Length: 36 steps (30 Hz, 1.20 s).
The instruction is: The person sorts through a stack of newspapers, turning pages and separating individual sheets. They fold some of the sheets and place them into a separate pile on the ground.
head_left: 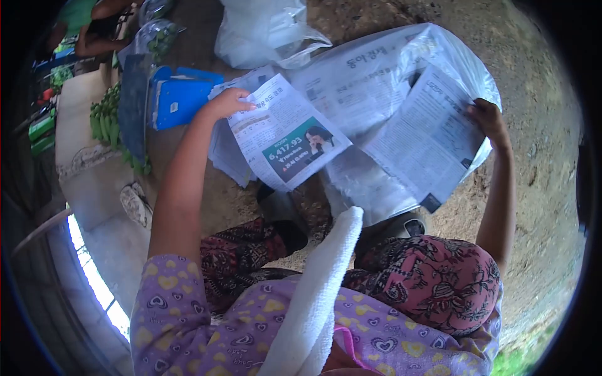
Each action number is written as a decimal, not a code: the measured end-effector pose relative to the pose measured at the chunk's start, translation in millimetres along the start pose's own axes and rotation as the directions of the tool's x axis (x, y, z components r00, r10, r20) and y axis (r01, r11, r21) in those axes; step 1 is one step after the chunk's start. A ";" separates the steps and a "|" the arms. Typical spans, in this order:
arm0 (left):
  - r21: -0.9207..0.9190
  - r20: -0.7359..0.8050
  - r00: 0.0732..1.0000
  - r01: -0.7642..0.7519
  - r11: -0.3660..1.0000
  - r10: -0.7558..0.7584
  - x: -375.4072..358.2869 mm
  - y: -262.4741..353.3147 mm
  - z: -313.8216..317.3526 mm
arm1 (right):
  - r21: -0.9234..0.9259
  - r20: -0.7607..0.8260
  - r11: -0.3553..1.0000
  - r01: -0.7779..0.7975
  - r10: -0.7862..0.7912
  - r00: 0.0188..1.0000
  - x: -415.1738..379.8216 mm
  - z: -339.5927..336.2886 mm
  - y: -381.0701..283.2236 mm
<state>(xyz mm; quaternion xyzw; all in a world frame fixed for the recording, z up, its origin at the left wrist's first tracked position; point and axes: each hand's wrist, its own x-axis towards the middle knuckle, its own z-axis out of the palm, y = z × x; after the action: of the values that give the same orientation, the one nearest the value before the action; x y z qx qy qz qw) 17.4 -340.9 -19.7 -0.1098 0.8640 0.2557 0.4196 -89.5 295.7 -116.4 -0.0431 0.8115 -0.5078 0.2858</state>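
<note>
A newspaper sheet (285,135) with a green and dark picture panel is pinched at its upper left edge by my left hand (231,103). More folded sheets (229,153) lie beneath and behind it. On the right, my right hand (488,122) grips the upper right edge of another printed sheet (426,128), its fingers closed on it. That sheet lies over a large clear plastic bag (357,69), through which more newspaper shows. The two sheets are close together, between my hands.
A blue plastic object (182,100) stands left of the papers, beside a dark board (135,100) and green bananas (106,119). Another plastic bag (260,31) lies at the top. Another person's arm (100,44) shows at the upper left. My knees are below.
</note>
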 end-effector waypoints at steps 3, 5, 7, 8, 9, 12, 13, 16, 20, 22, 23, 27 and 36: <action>0.363 0.066 0.998 -0.029 0.931 0.005 -16.8 -13.1 -26.7 | 0.102 0.002 0.992 -0.080 0.081 0.997 1.9 -2.2 5.3; 0.532 0.062 0.998 -0.004 0.847 -0.034 -24.9 -24.3 -38.6 | 0.103 0.019 0.991 -0.086 0.085 0.996 4.6 1.3 4.2; 0.629 0.027 0.998 0.032 0.777 -0.063 -27.4 -30.4 -42.1 | 0.094 0.043 0.990 -0.110 0.106 0.993 4.5 3.7 1.9; 0.648 -0.005 0.997 0.059 0.759 -0.073 -27.7 -32.7 -40.0 | 0.045 0.040 0.994 -0.102 0.100 0.994 4.2 3.7 1.2; 0.667 -0.037 0.996 0.085 0.741 -0.081 -26.8 -35.7 -37.5 | -0.004 0.036 0.995 -0.095 0.095 0.995 3.9 5.4 -2.4; 0.685 -0.134 0.986 0.165 0.710 -0.099 -17.7 -40.5 -25.0 | -0.104 -0.005 0.992 -0.077 0.077 0.997 2.9 7.7 -6.9; 0.742 -0.164 0.981 0.191 0.643 -0.102 -13.3 -41.5 -21.3 | -0.155 -0.030 0.986 -0.064 0.060 0.998 2.2 8.1 -9.3; 0.816 -0.299 0.953 0.229 0.531 0.049 -4.9 -52.3 -13.4 | -0.306 -0.049 0.952 -0.027 0.012 0.999 1.3 6.7 -12.3; 0.800 -0.550 0.671 0.253 0.545 0.497 -13.0 -11.7 13.0 | -0.036 -0.006 0.999 0.026 -0.026 1.000 -3.3 11.6 -22.0; 0.590 -0.578 0.667 -0.057 0.805 0.471 -2.3 21.9 29.1 | 0.102 0.032 0.994 0.049 -0.052 0.998 -0.9 19.8 -30.3; 0.438 -0.589 0.671 -0.202 0.876 0.450 1.7 41.4 40.3 | 0.152 0.070 0.987 0.051 -0.062 0.996 0.4 22.7 -35.8; -0.114 -0.437 0.813 -0.475 0.873 0.385 7.2 149.6 99.3 | 0.227 0.156 0.973 0.042 -0.079 0.985 5.9 32.1 -65.5; -0.128 -0.555 0.755 -0.491 0.862 0.348 45.8 220.9 184.3 | 0.477 -0.138 0.877 -0.058 0.139 0.981 -7.6 59.0 -43.0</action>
<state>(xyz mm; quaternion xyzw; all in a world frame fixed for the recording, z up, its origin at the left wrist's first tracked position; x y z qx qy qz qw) 22.8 -54.6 -73.5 -0.0309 0.9037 0.4183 0.0861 -62.7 230.6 -95.7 0.1119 0.6861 -0.6762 0.2439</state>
